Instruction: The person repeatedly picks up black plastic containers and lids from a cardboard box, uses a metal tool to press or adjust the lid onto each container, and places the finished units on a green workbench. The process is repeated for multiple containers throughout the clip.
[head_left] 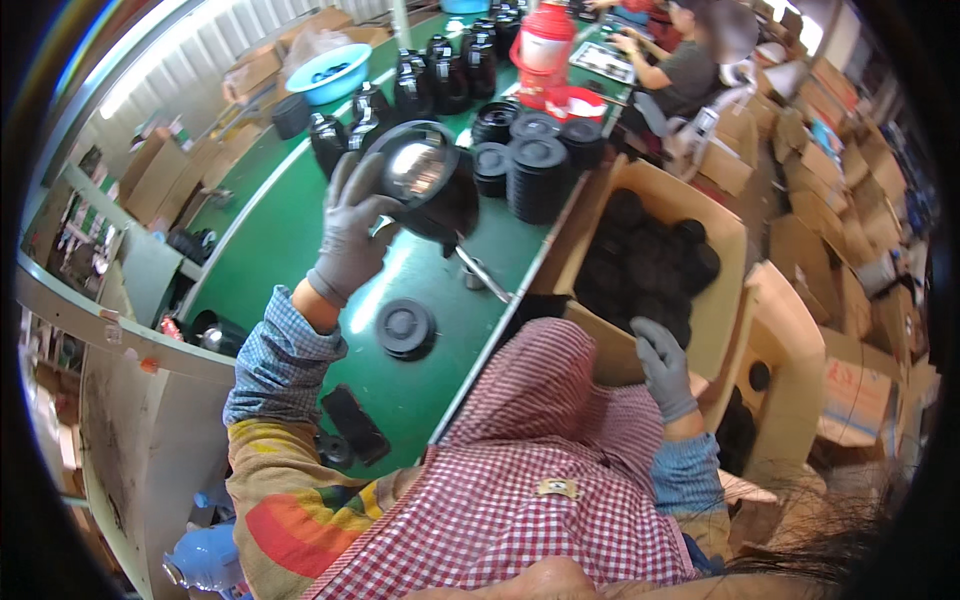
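My left hand [350, 235], in a grey glove, is raised over the green table. It grips a black rounded housing [440, 205] with a shiny reflective face by its rim. My right hand [665, 370], gloved too, hovers at the near edge of a cardboard box [738, 250]. Its fingers look stretched out, and no object shows in them. Many black round parts [650, 265] lie heaped inside that box. Below the housing, a black ribbed disc [405, 328] rests on the table, and a metal rod [485, 275] on a small base stands near the table edge.
Stacked black discs [538, 180] and glossy black housings [445, 75] stand farther along the green table [300, 225]. A blue basin [328, 75] and a red bucket [545, 50] are beyond. A phone-like black object [355, 425] lies close by. At the far right a person [685, 60] works.
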